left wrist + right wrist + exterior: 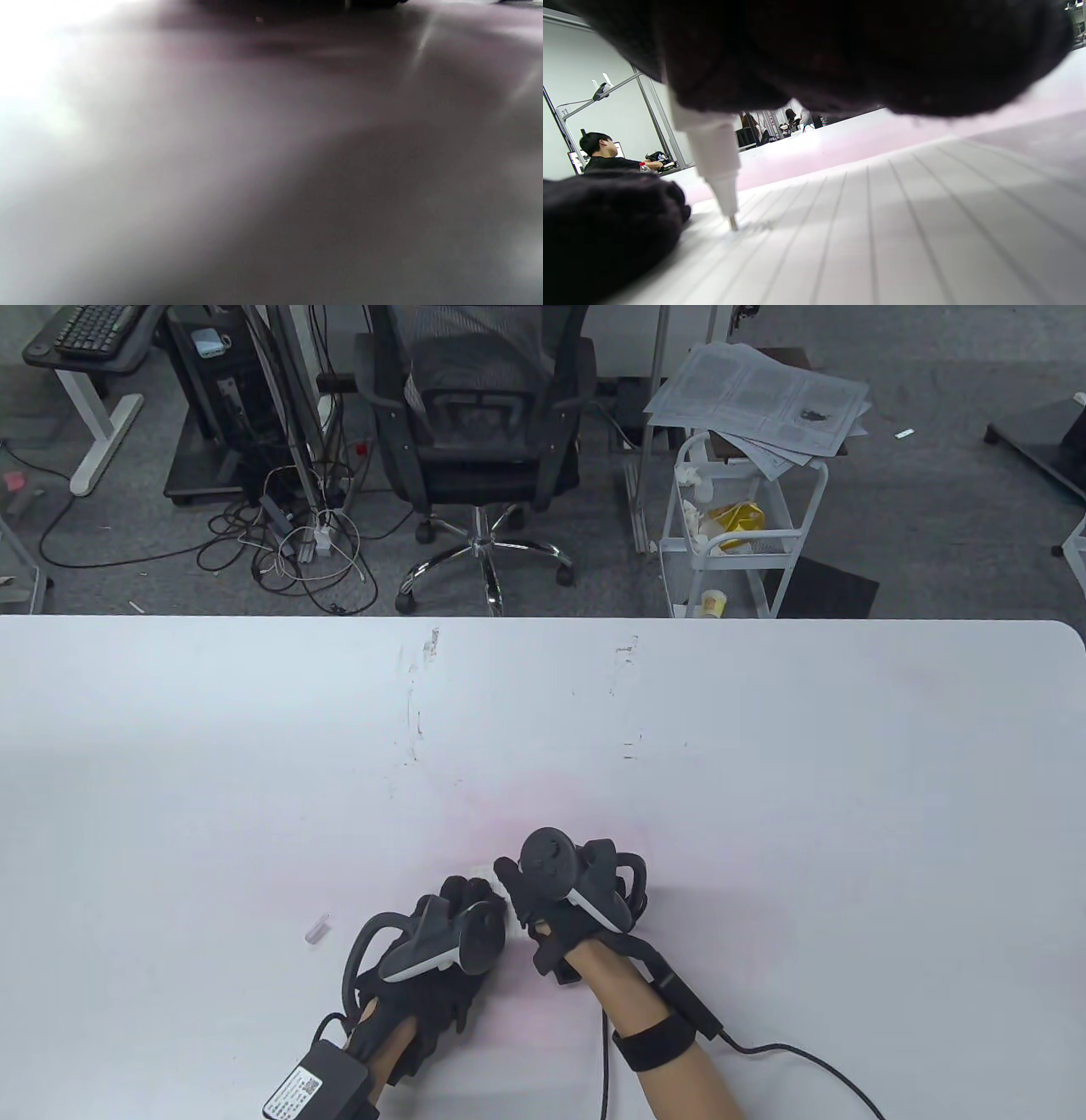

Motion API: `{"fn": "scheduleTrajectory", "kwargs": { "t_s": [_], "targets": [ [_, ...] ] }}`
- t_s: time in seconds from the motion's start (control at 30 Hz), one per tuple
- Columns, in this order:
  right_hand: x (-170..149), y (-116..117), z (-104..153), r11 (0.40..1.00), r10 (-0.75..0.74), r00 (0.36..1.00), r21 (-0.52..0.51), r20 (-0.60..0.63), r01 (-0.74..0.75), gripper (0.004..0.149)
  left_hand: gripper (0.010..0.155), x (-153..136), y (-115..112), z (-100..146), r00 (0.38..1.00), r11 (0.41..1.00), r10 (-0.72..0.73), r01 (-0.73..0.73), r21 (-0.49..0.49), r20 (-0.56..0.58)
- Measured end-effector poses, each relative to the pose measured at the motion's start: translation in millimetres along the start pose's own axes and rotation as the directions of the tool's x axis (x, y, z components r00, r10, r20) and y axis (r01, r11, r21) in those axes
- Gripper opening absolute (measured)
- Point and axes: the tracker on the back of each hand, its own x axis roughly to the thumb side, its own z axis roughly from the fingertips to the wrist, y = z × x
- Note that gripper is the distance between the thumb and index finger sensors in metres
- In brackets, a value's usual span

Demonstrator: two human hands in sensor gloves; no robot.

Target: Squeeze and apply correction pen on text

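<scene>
My right hand [530,899] grips a white correction pen [712,156]; its metal tip touches a lined paper sheet [882,220] at faint writing in the right wrist view. In the table view the sheet [485,872] shows only as a sliver between my hands. My left hand [462,912] rests on the paper just left of the right hand; its gloved fingers [602,228] lie beside the pen tip. The left wrist view is a blurred close-up of the table surface. A small clear pen cap [317,927] lies on the table left of my left hand.
The white table [764,780] stretches far ahead and to both sides, with faint scuff marks [416,704] near the middle. Cables [806,1056] trail from my right wrist at the front edge. An office chair [479,432] and a cart [738,534] stand beyond the table.
</scene>
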Motion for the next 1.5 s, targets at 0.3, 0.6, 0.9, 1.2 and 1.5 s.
{"fn": "scheduleTrajectory", "kwargs": {
  "t_s": [0.3, 0.6, 0.9, 1.2, 1.5],
  "targets": [
    [0.0, 0.6, -0.5, 1.0, -0.007, 1.0, 0.014, 0.001, 0.007, 0.043, 0.065, 0.0, -0.1, -0.2, 1.0, 1.0, 0.0, 0.0, 0.0, 0.0],
    [-0.6, -0.6, -0.3, 1.0, 0.008, 1.0, -0.012, -0.013, -0.008, 0.043, 0.065, -0.1, -0.2, -0.2, 1.0, 1.0, 0.0, 0.0, 0.0, 0.0],
    [-0.3, 0.3, -1.6, 1.0, -0.009, 1.0, 0.011, -0.009, 0.009, 0.043, 0.065, 0.0, -0.3, -0.1, 1.0, 1.0, -0.001, 0.001, 0.0, 0.0],
    [-2.0, -0.7, -3.1, 1.0, -0.025, 1.0, 0.015, -0.017, 0.025, 0.042, 0.065, -0.1, -0.2, -0.2, 1.0, 1.0, -0.001, 0.001, 0.0, 0.0],
    [-3.3, -2.7, -2.9, 1.0, -0.009, 1.0, 0.007, -0.014, 0.009, 0.042, 0.065, 0.0, -0.4, -0.3, 1.0, 1.0, -0.001, 0.001, 0.0, 0.0]
  ]
}}
